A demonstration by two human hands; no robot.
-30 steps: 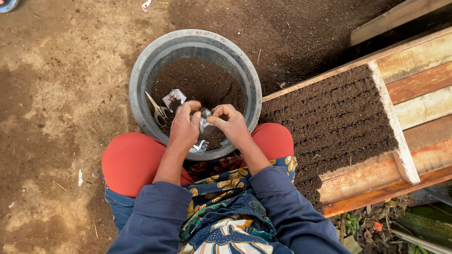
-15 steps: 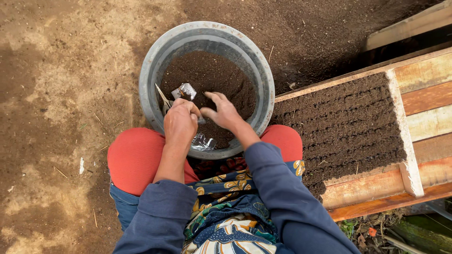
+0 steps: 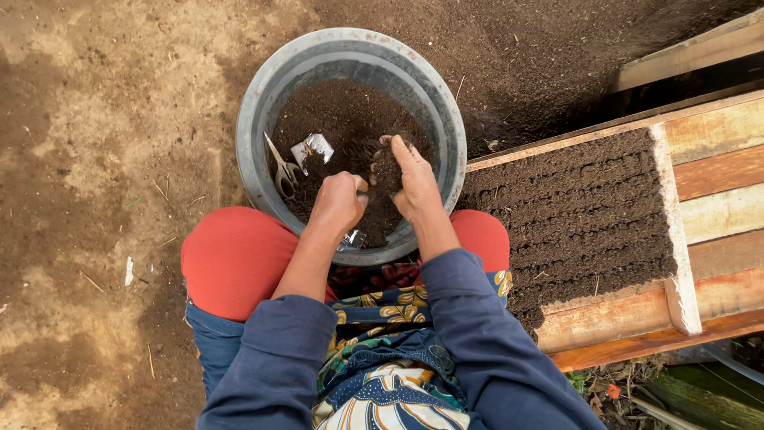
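Right hand (image 3: 407, 179) cups a scoop of dark soil (image 3: 388, 169) over the round grey plastic bucket (image 3: 253, 111); left hand (image 3: 338, 203), just beside it, is fisted, contents hidden.

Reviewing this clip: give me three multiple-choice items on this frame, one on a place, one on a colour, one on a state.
1. Where do the scissors lie?
A. on the soil inside the grey basin
B. on the wooden frame
C. on the bare ground

2. What colour covers the knees?
A. green
B. red
C. white

3. How is the right hand?
A. flat and empty
B. shut on the scissors
C. cupped, holding dark soil

Answers: 1 A, they rest on soil at the basin's left side. 2 B, both knees show red. 3 C, soil sits in its curled palm; the left hand is a fist beside it.
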